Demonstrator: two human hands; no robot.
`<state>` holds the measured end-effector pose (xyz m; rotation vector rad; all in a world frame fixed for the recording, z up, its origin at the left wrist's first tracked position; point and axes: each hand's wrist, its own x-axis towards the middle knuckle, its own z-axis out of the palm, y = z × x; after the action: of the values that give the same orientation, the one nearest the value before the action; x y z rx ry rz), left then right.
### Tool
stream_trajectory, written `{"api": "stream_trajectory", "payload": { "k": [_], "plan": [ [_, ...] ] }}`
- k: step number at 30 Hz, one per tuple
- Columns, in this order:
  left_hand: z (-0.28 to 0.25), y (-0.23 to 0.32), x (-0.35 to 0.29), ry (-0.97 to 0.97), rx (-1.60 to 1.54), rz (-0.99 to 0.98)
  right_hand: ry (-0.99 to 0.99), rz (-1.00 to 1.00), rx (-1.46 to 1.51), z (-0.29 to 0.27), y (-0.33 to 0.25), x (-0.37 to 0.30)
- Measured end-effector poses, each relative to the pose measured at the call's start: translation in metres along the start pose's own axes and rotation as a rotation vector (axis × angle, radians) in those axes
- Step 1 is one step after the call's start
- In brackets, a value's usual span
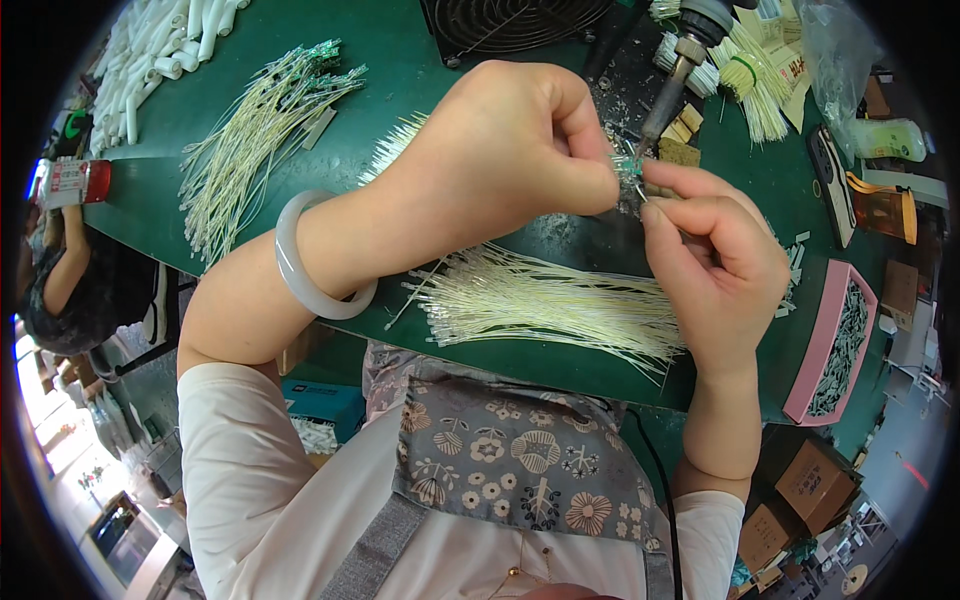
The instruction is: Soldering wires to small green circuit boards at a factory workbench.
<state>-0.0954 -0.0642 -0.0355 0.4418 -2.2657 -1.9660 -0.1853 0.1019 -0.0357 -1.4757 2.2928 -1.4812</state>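
Observation:
My left hand (pixel 545 140) is closed in a pinch at the soldering spot, and its fingertips are mostly hidden behind the thumb. My right hand (pixel 715 235) faces it, with thumb and forefinger pinched on a short thin wire (pixel 643 191). Between the two hands shows a tiny green circuit board (pixel 628 166). Just above it, the tip of a soldering iron (pixel 672 90) slants down from the upper right. Below my hands lies a wide bundle of thin pale yellow and white wires (pixel 550 305), with clear ends toward the left.
At the left lie a wire bundle with green ends (pixel 265 135) and white tubes (pixel 165 60). A black fan (pixel 510 25) stands at the back. On the right are a pink box (pixel 805 385) of small pieces, a phone (pixel 830 185) and a tied wire bundle (pixel 755 85). Another person's arm (pixel 70 260) appears far left.

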Motion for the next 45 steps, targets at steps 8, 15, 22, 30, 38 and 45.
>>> {"api": "stream_trajectory", "payload": {
  "k": [8,15,22,30,38,45],
  "plan": [
    [0.0028,-0.0016,-0.0028,0.054,0.133,0.089,0.048,0.027,0.130,0.0059,0.0016,-0.0017],
    [0.0053,-0.0033,-0.0032,0.093,0.209,0.192,0.049,-0.026,0.023,0.0063,-0.0003,-0.0006],
    [0.0075,-0.0023,-0.0041,0.147,0.324,0.305,0.072,-0.059,-0.003,0.0076,0.0013,0.0001],
    [0.0083,-0.0027,-0.0037,0.209,0.390,0.430,0.071,-0.054,0.010,0.0067,0.0000,0.0016],
    [0.0085,-0.0002,-0.0045,0.210,0.367,0.422,0.080,-0.079,0.007,0.0059,-0.0019,0.0028],
    [0.0066,-0.0011,-0.0048,0.157,0.399,0.344,0.018,0.087,0.140,0.0034,0.0019,-0.0010]
  ]
}}
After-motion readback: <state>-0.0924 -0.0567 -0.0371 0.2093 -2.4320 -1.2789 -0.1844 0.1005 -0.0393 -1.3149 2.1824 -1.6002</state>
